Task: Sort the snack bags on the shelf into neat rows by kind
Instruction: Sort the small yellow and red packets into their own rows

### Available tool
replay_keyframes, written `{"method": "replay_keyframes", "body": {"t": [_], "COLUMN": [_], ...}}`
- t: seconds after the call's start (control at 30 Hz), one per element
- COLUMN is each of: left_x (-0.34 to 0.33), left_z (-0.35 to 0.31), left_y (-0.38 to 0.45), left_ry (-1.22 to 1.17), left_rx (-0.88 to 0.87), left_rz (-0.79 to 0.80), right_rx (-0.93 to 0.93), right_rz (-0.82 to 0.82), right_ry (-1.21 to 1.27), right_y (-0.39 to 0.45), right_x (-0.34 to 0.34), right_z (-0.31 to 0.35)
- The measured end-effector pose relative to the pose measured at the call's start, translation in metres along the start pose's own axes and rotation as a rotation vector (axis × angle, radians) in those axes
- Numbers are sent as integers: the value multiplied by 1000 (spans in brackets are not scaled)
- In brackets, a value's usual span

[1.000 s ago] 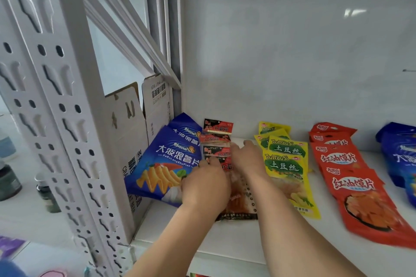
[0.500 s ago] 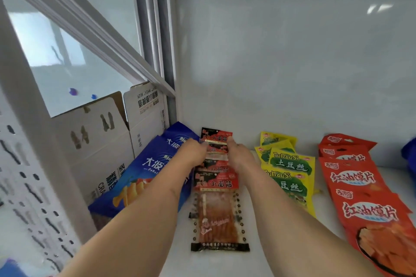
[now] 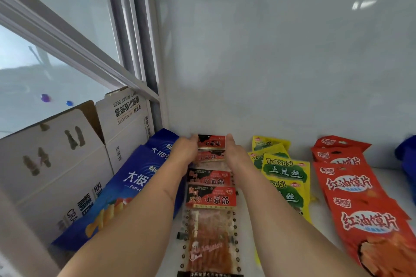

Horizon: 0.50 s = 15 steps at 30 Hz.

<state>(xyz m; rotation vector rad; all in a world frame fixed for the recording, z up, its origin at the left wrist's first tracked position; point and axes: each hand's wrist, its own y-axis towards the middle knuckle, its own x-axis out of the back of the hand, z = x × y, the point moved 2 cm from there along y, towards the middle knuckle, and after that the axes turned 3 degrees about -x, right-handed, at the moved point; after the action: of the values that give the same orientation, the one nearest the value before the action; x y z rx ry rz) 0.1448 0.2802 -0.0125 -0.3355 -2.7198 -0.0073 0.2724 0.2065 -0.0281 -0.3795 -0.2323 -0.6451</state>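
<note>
Both hands, left hand (image 3: 185, 149) and right hand (image 3: 236, 153), pinching the far red-and-black snack bag (image 3: 211, 142) by its two sides, at the back of the white shelf (image 3: 252, 252). Same kind lined up toward the front (image 3: 210, 195), between blue bags (image 3: 137, 177) and yellow bags (image 3: 284, 170). Red bags (image 3: 351, 183) further right.

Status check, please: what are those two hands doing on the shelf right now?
Left hand and right hand flank the rearmost red-and-black packet, one per side edge. Grip unclear. Its row runs front to back; blue bags left, yellow bags right. Nothing blocking.
</note>
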Motion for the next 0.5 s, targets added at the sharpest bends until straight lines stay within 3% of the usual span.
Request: {"method": "replay_keyframes", "body": {"t": [0.23,0.5], "left_x": [-10,-25], "left_z": [1,-5], "left_y": [22,21], "left_ry": [-134,-104], "left_rx": [146,119], "left_rz": [145,225], "right_rx": [-39,-5], "right_rz": [17,-66], "right_ry": [50,-89], "right_y": [8,12], "right_x": [-3,2], "right_z": [-4,-3]}}
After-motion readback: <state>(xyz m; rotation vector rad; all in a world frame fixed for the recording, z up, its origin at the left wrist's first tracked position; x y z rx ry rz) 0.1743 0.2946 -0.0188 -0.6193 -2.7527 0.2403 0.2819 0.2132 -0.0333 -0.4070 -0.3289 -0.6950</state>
